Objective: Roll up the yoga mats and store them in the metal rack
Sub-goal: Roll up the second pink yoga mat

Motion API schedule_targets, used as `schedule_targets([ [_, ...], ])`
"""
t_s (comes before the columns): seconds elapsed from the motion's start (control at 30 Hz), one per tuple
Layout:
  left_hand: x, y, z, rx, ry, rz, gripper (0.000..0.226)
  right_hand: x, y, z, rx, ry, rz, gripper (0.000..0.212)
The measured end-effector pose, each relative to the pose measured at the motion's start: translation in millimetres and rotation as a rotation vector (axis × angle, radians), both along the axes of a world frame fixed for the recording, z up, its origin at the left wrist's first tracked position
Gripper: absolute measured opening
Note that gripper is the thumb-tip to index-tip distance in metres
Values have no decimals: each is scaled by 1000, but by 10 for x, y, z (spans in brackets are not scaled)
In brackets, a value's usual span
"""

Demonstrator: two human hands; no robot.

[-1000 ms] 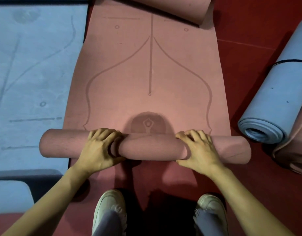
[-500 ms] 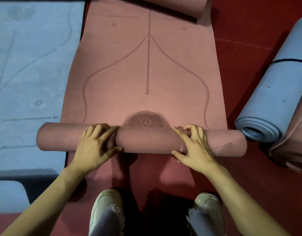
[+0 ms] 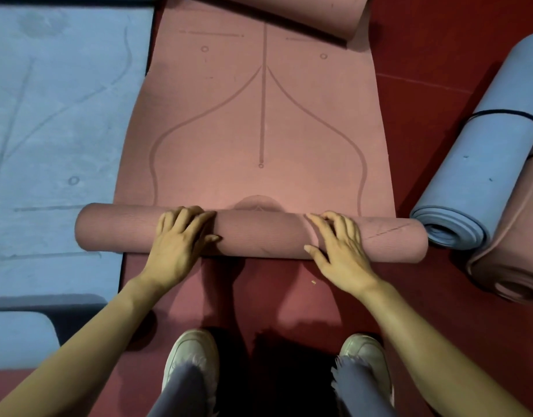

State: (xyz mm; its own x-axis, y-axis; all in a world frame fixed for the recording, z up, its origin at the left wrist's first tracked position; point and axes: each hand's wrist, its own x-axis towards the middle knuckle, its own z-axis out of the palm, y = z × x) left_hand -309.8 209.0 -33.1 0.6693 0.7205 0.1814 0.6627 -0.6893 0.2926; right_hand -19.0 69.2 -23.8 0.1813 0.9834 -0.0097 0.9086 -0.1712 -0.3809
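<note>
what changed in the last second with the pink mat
The pink roll rolled forward, away from the person, now covering most of the round emblem. The left hand and right hand stayed pressed on it; the rolled blue mat did not move.

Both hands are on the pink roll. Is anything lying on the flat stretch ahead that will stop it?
The flat stretch ahead of the pink roll is bare until its far end, where a second pink roll lies across its right part. The blue rolled mat lies close beside the pink roll's right end.
</note>
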Motion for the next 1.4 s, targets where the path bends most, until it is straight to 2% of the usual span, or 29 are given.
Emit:
schedule_targets([
  [0.2,100,10,52,51,-61,27,35,-64,49,-36,88,56,-114,40],
  [0.27,124,-22,41,95,-31,36,38,-124,30,-38,103,91,-189,40],
  [0.33,109,-34,18,62,-29,38,51,-126,25,-34,112,89,-208,42],
  [0.43,27,30,-45,-23,-8,-24,72,-48,67,-38,21,66,-157,59],
  [0.5,21,132,-52,-74,10,-47,77,7,150,-36,-39,39,-128,76],
  [0.57,55,262,-31,-151,-11,-49,78,63,250,-26,-31,39,-119,80],
  [0.7,117,440,17,-194,-58,-64,76,163,379,-7,20,73,-50,66],
  [0.8,168,494,47,-175,-88,-22,76,175,444,-4,13,126,-102,54],
  [0.93,222,482,78,-145,-17,88,83,188,493,-21,-5,41,-123,64],
  [1.03,204,434,11,-94,-8,81,76,211,517,-13,-25,10,-116,71],
  [1.17,201,414,-61,-77,-66,91,58,235,537,-13,-15,-9,-89,68],
  [1.23,202,437,-55,-66,-106,76,56,278,530,-7,8,36,-39,62],
  [1.4,138,565,-67,-53,-38,-37,82,358,558,21,32,114,36,57],
])
